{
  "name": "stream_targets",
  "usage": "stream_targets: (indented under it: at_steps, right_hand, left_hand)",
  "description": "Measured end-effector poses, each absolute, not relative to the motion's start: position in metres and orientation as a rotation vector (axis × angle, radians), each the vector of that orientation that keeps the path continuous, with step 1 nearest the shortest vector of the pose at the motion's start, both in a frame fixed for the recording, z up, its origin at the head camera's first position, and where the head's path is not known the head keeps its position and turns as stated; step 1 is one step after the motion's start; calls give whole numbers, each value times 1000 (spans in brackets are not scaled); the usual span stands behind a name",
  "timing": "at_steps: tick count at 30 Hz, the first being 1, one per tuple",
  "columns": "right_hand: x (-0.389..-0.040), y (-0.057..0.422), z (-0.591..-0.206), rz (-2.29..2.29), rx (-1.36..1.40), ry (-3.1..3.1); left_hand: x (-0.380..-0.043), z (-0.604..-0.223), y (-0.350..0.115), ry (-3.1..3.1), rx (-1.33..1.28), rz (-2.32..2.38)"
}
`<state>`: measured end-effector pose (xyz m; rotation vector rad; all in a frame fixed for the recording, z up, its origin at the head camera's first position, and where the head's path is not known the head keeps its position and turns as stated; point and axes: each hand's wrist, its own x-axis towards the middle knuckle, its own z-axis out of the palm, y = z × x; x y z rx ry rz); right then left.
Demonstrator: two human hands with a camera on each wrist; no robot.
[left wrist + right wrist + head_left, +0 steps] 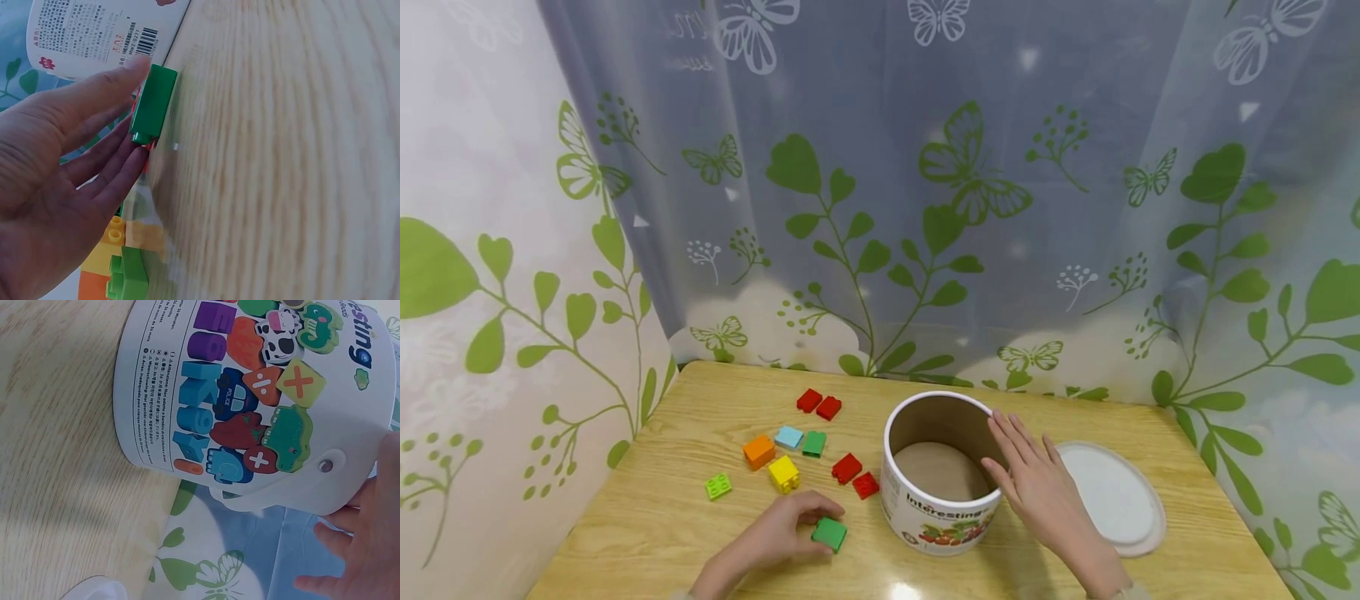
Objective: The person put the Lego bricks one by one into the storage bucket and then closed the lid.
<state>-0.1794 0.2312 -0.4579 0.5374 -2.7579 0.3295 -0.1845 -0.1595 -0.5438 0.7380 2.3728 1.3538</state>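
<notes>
Thumb and fingers of my left hand (786, 527) pinch a green toy block (830, 535), low over the wooden table in front of the bucket. The left wrist view shows that block (154, 103) from the side, with the left thumb (106, 87) at one end and the fingertips near the other. My right hand (1043, 487) rests against the right rim of a white printed bucket (942, 546), its fingers fairly straight. No blocks show on the visible bucket floor. In the right wrist view, the right fingers (350, 550) lie beside the bucket's handle mount.
Left of the bucket lie red blocks (847, 468), a yellow block (784, 474), an orange block (759, 452), a light blue block (788, 437), another green block (814, 443) and a lime block (718, 487). A white lid (1108, 492) lies at right. A patterned curtain (880, 250) hangs behind.
</notes>
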Motion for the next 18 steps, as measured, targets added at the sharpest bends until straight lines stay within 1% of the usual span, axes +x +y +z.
stream_targets:
  at_steps: [6,14,18]
  right_hand:
    - [-180,231,-458,350,538,-2756]
    - [-179,231,-458,342,542,-2743]
    - [-179,232,-458,346,545,-2755]
  left_hand:
    - [-185,-548,-159,2466,805,1289]
    - [-187,-546,-157,2470,693,1335]
    - [-189,-542,-157,2501,693,1329]
